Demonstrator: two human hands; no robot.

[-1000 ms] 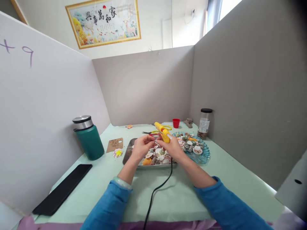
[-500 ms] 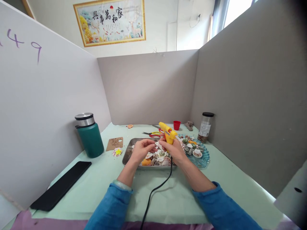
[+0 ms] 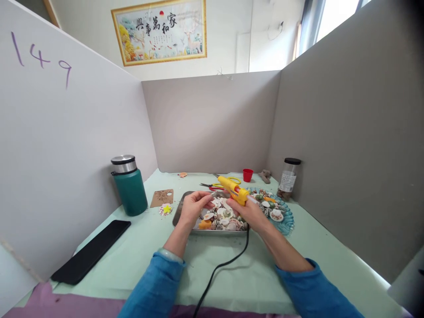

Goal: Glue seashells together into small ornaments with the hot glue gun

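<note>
A pale green worktop [image 3: 149, 265] carried everything. The metal tray [image 3: 212, 232] lay on it beneath the two hands, and the blue plate [image 3: 289, 223] stood just beyond its right end. A green bottle [image 3: 130, 192] stood upright well to the left. The right hand [image 3: 248, 211] was closed around the yellow glue gun [image 3: 233, 187] — held above the tray's right part, nose tilted up and to the left, black cord [image 3: 228, 263] trailing toward the near edge. The left hand [image 3: 194, 207] was over the tray's left part, thumb and fingertips drawn close together — whether they pinched something small, I could not tell. A red cup [image 3: 247, 175] stood behind the plate. Smallest were the shells [image 3: 225, 214], heaped in the tray and on the plate.
</note>
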